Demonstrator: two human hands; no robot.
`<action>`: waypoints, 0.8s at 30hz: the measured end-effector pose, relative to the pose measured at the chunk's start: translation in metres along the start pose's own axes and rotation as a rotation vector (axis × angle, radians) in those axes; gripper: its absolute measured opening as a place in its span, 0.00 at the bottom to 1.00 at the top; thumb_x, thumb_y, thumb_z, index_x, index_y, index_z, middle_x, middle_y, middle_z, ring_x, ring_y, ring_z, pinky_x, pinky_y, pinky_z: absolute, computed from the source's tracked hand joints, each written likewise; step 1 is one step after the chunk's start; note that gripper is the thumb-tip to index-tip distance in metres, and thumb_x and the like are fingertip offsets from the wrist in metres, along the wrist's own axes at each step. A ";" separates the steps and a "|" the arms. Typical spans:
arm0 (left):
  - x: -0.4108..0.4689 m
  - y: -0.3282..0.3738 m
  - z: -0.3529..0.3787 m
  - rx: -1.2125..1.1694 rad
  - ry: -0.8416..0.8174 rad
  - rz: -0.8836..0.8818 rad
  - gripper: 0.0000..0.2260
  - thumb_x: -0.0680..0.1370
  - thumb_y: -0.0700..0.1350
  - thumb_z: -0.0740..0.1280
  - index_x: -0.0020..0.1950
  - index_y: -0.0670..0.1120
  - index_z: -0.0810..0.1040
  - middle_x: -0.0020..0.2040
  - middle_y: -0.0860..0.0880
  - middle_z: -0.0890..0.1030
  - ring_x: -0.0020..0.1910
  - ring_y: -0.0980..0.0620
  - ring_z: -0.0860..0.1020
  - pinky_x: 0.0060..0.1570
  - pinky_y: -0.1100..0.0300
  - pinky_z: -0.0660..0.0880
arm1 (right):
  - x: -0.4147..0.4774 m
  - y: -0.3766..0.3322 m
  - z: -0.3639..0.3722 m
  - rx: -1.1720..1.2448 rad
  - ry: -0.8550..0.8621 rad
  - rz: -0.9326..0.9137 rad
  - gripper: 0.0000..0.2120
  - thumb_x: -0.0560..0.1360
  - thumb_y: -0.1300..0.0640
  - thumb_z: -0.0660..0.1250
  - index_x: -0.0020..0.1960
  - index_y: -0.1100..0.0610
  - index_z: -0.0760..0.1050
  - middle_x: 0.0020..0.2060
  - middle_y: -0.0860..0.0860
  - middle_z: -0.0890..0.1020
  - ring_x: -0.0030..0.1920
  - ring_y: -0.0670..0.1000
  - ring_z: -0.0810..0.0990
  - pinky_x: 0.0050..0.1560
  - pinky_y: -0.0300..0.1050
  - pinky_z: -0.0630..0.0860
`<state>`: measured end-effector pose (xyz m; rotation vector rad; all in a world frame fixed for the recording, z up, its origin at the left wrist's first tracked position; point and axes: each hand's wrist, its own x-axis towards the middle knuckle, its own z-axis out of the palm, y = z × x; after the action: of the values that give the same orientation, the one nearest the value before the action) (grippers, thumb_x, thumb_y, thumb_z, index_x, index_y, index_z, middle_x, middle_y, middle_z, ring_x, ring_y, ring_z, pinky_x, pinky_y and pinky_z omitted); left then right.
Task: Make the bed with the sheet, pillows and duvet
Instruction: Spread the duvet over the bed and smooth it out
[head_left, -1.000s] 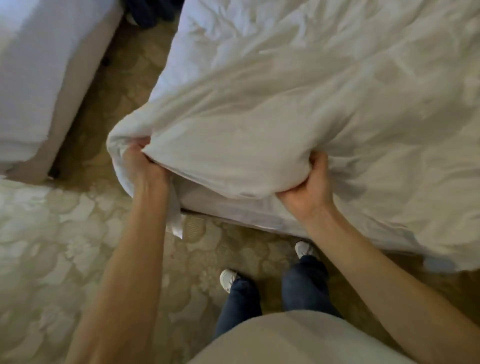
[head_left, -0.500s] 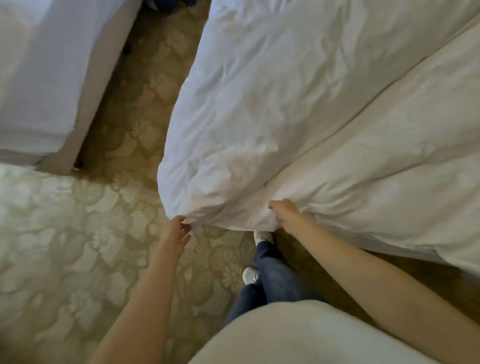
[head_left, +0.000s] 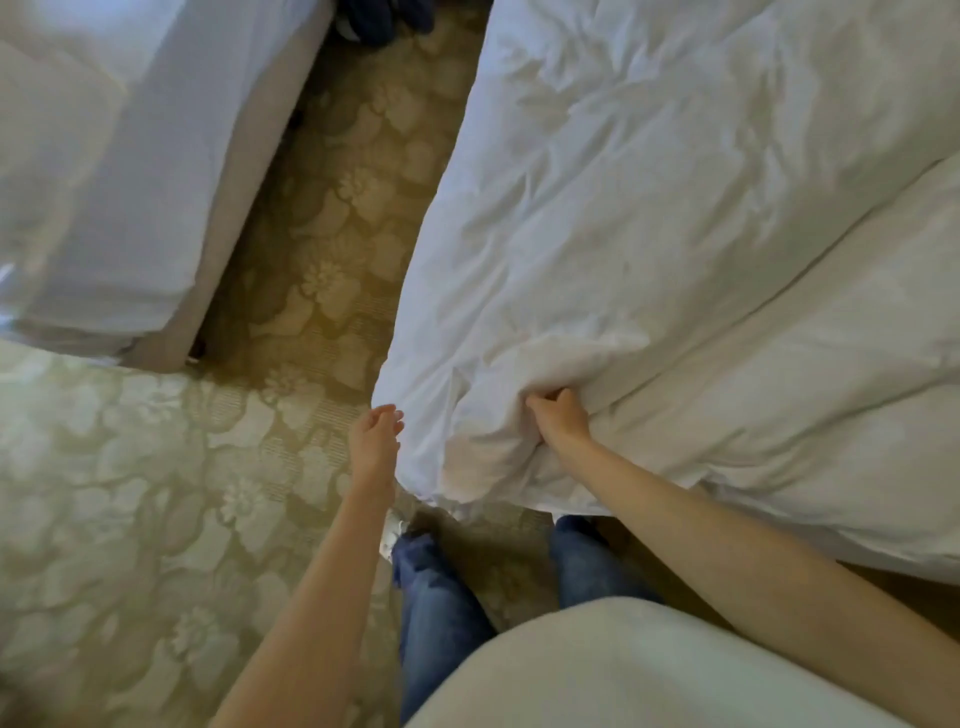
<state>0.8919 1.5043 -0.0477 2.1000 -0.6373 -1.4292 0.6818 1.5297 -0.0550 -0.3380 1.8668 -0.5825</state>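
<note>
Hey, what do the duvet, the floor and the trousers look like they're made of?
The duvet: soft white cloth, probably cotton, matte; it creases and puffs where the right hand bunches it. The floor: carpet, seemingly low pile, with a pale woven-in flower pattern. The trousers: blue denim, judging by the faded, mottled colour.

No text, label, brand, number or sign is legible. The duvet (head_left: 675, 234), the flower-patterned carpet (head_left: 130, 493) and the neighbouring bed (head_left: 130, 156) show plain, unmarked surfaces.
</note>
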 end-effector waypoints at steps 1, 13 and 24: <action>0.009 0.008 -0.006 0.004 -0.031 0.023 0.09 0.81 0.40 0.59 0.59 0.43 0.75 0.52 0.49 0.80 0.53 0.51 0.78 0.52 0.57 0.72 | 0.002 -0.005 0.009 0.027 0.007 0.022 0.19 0.75 0.54 0.65 0.62 0.63 0.68 0.54 0.56 0.75 0.55 0.57 0.75 0.49 0.48 0.72; 0.108 0.081 -0.074 0.502 -0.460 0.247 0.10 0.80 0.41 0.60 0.58 0.42 0.77 0.50 0.49 0.82 0.48 0.54 0.79 0.48 0.57 0.75 | -0.034 -0.029 0.120 0.061 0.352 0.089 0.29 0.74 0.53 0.66 0.72 0.61 0.62 0.66 0.58 0.67 0.64 0.61 0.70 0.63 0.57 0.70; 0.127 0.132 -0.004 0.816 -0.652 0.378 0.13 0.79 0.45 0.62 0.62 0.44 0.75 0.55 0.47 0.79 0.56 0.48 0.77 0.57 0.49 0.75 | -0.018 -0.020 0.115 0.300 0.389 0.193 0.29 0.74 0.55 0.65 0.73 0.56 0.61 0.65 0.57 0.71 0.58 0.59 0.76 0.60 0.56 0.75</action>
<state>0.9255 1.3242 -0.0491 1.8056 -2.0337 -1.7960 0.7949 1.4954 -0.0620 0.1647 2.1113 -0.8249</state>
